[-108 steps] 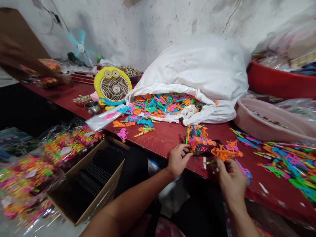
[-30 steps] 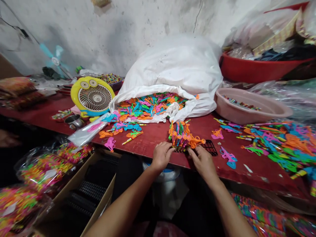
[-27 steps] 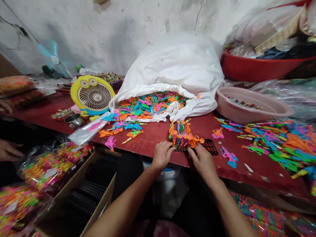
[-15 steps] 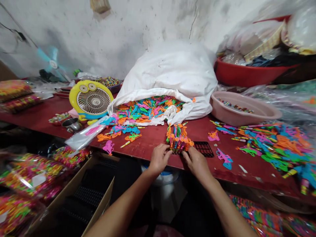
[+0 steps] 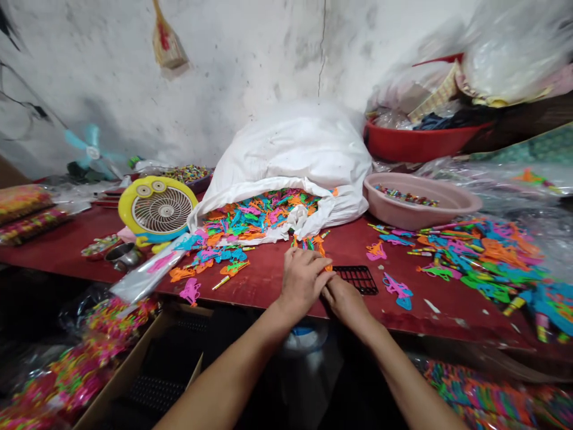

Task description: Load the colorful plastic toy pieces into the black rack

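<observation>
My left hand (image 5: 303,280) is curled over a bunch of colourful plastic toys (image 5: 317,243) near the table's front edge, its fingers closed on them. Only the orange, green and blue tops stick out beyond my fingers. My right hand (image 5: 344,300) is closed and low beside it, its fingertips tucked under the left fingers, so what they grip is hidden. A black plastic grid (image 5: 358,279) lies flat on the red table just right of the bunch; its left end is hidden by my hands.
Behind my hands a white sack (image 5: 290,143) spills loose toys. A pink basin (image 5: 425,209) and a toy pile (image 5: 483,257) are right. A yellow fan (image 5: 128,206), metal cup (image 5: 123,255) and plastic bags (image 5: 143,280) are left. A carton (image 5: 129,352) of black grids stands below.
My left hand has moved up and right over the toys, covering most of them. The right hand's fingers have come in against it. The view has shifted slightly upward and right.
</observation>
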{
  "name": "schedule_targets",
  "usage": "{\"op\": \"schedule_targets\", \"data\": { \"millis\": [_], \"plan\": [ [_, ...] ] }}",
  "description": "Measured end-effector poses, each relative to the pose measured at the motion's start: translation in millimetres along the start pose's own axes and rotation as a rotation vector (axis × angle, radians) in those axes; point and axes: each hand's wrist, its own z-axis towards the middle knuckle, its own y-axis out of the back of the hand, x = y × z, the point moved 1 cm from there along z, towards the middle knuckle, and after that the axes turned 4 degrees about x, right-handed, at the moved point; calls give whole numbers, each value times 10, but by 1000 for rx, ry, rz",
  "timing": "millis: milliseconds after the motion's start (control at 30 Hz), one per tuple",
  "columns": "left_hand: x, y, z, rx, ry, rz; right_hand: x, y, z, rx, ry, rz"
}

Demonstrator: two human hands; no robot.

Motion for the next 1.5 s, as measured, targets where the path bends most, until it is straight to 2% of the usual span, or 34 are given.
{"op": "schedule_targets", "data": {
  "millis": [100,200,367,467,567,700,767,1000,1267,1367,1500],
  "plan": [
    [70,6,12,8,-19,-20,-53,-81,-6,-48,23,85],
    [118,26,35,42,-41,-32,-49,-108,-9,-29,-28,72],
    [146,36,102,113,-41,-5,105,20,4,67,-120,-55],
    [155,53,98,129,-50,14,150,52,-5,62,-137,-100],
    [182,77,73,124,-50,17,103,2,-35,-7,-97,-32],
    [223,102,56,124,-42,5,2,-79,-76,-113,45,183],
    [234,115,57,140,-38,-6,-21,-101,-78,-145,73,216],
    [276,138,78,226,-58,55,48,-92,-4,-106,5,47],
    [272,70,76,229,-43,202,185,-16,57,-4,-98,-104],
    [262,66,44,216,-49,182,237,-15,35,-12,-115,-158],
    [307,139,22,238,-70,130,220,52,-40,-97,-27,-272]
  ]
}}
